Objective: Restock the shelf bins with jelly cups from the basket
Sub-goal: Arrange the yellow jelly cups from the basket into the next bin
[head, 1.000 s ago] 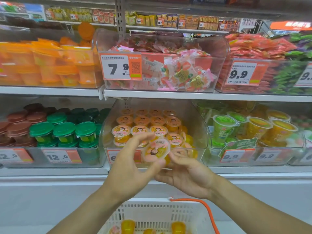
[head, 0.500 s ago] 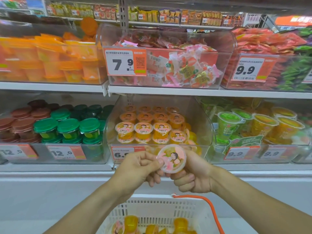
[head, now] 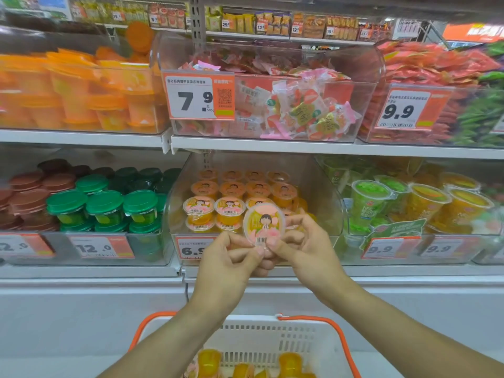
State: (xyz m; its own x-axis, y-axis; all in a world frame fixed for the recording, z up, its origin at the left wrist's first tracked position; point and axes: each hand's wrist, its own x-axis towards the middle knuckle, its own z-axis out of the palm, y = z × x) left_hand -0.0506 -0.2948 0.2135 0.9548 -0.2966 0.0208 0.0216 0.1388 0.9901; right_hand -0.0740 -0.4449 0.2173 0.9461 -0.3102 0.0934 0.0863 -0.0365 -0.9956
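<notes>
Both hands now pinch one cup, lid turned square to me.

Left hand and right hand grip the round pink-lidded orange jelly cup by its rim; since a second ago I've raised and rotated it, ready to place. Beyond my fingers sits the clear plastic shelf bin; below my wrists, the white orange-handled basket; shelves of snacks all around.
</notes>
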